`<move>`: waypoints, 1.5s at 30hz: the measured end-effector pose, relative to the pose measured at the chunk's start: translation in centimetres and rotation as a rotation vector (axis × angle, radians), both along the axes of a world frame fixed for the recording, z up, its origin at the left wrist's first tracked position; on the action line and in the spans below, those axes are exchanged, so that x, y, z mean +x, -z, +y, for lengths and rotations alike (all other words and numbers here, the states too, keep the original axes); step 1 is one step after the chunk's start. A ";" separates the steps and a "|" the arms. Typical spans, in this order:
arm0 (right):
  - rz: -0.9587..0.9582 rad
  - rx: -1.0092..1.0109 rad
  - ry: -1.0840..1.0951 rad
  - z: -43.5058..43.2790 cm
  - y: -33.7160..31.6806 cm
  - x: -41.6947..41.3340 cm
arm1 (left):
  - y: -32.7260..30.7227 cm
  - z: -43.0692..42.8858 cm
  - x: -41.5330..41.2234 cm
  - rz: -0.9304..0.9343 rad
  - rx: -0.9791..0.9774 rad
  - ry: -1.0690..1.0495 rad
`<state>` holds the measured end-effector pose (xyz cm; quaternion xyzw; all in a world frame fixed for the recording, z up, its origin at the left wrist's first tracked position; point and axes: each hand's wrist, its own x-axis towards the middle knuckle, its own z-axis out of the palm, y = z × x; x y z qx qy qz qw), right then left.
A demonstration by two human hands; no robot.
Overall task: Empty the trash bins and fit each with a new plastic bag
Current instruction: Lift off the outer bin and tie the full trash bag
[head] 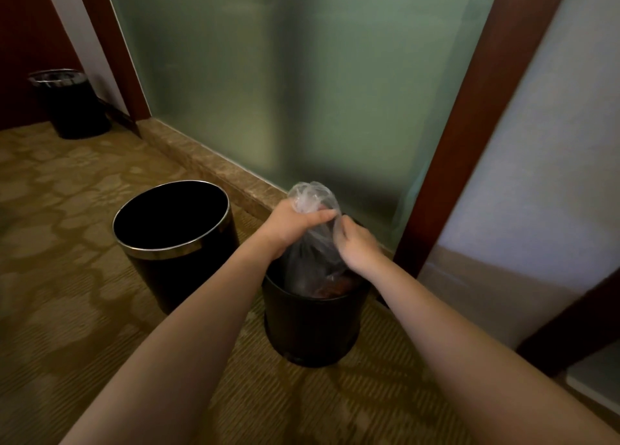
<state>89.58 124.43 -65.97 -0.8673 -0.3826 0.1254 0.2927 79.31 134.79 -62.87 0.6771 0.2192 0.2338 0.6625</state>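
Observation:
A small black bin (310,327) stands on the carpet by the glass panel. A clear plastic bag (313,246) with reddish trash at its bottom rises out of it, its top gathered into a bunch. My left hand (292,221) grips the gathered neck of the bag. My right hand (355,243) pinches the bag just beside it. To the left stands a larger black bin (174,243) with a silver rim band, with no bag in it. A third black bin (72,105), lined with a plastic bag, sits at the far left by the wall.
A frosted green glass panel (302,92) in a dark wooden frame (469,125) rises behind the bins, over a stone sill (208,166). Patterned carpet (67,293) covers the floor. A pale wall (553,159) lies to the right.

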 end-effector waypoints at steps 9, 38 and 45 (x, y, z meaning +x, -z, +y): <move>-0.058 -0.334 -0.187 1.4 2.3 -0.8 | -1.6 -1.4 1.4 -0.159 -0.168 -0.041; 0.409 0.326 0.328 1.3 0.3 1.8 | -0.1 -1.2 0.0 0.236 0.240 0.101; -0.095 0.058 0.077 -0.3 -0.4 2.3 | 0.2 -0.5 0.4 0.360 0.394 -0.106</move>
